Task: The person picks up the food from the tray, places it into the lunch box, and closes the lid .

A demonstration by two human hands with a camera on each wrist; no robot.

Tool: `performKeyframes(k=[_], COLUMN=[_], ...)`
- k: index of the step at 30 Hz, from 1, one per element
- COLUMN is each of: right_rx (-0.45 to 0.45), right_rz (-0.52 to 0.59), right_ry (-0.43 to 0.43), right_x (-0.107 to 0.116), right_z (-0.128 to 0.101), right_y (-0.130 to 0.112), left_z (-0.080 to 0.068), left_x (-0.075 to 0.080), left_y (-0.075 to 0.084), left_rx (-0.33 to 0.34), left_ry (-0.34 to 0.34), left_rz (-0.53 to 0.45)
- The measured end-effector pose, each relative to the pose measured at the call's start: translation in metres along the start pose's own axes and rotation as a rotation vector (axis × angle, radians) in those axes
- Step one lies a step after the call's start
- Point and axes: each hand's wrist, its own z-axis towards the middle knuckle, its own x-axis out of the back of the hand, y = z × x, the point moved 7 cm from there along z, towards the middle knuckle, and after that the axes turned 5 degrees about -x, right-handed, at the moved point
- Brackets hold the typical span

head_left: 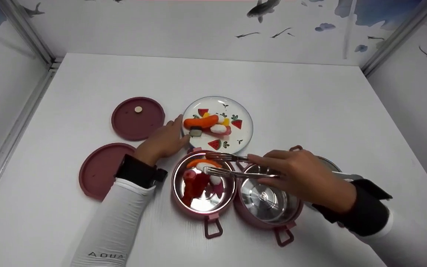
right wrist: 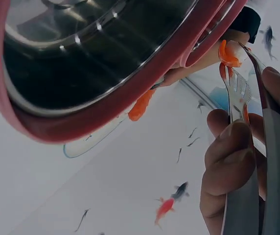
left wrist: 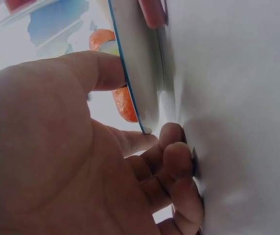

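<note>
My right hand (head_left: 298, 174) holds a pair of fork-ended tongs (head_left: 235, 174) over the left pink pot (head_left: 178, 200). Between their tips is an orange-and-white food piece (right wrist: 230, 53). Red and white pieces show inside that pot below. At the rim of the white watermelon-patterned plate (head_left: 243, 133), my left hand (head_left: 165, 141) rests with its thumb and index finger touching the edge. Its other fingers lie by the table surface, slightly bent. On the plate sit an orange sausage-shaped piece (head_left: 200, 121), a white piece (head_left: 219, 128) and other play-food pieces.
A second pink pot (head_left: 243, 211), with bare metal showing inside, stands close against the first on its right. Two dark red round lids (head_left: 124, 124) lie at the left. Partly behind my right forearm is another round, rimmed item (head_left: 328, 162). White panels enclose the table.
</note>
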Motion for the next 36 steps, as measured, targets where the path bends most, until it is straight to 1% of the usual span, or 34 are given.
performKeyframes(k=[4,8,13,20,23,28,32,36], right_rx=[0.025,0.034,0.031,-0.001,-0.012,-0.035,-0.099,-0.165], right_rz=[0.007,0.001,-0.012,0.018,-0.001,-0.104,-0.162,-0.179], right_ry=[-0.013,-0.031,-0.02,-0.019,-0.006,0.021,0.023,0.003], right_x=[-0.003,-0.007,-0.008,-0.005,-0.002,0.003,0.004,0.0], right_z=[-0.004,-0.007,-0.01,-0.01,-0.007,0.007,0.022,0.035], right_y=[-0.006,-0.01,-0.009,-0.007,-0.004,0.01,0.031,0.052], left_z=[0.001,0.002,0.002,0.001,0.001,0.001,0.001,0.002], left_x=[0.003,0.002,0.001,0.002,0.001,0.002,0.001,-0.001], left_y=[0.001,-0.001,-0.001,0.0,0.001,0.0,0.0,-0.001], left_rx=[0.003,0.01,0.007,0.007,0.006,0.012,0.013,0.004], left_ry=[0.01,0.002,-0.001,0.001,0.0,0.001,-0.001,0.004], left_rz=[-0.008,0.0,-0.003,-0.002,-0.007,-0.013,-0.012,-0.008])
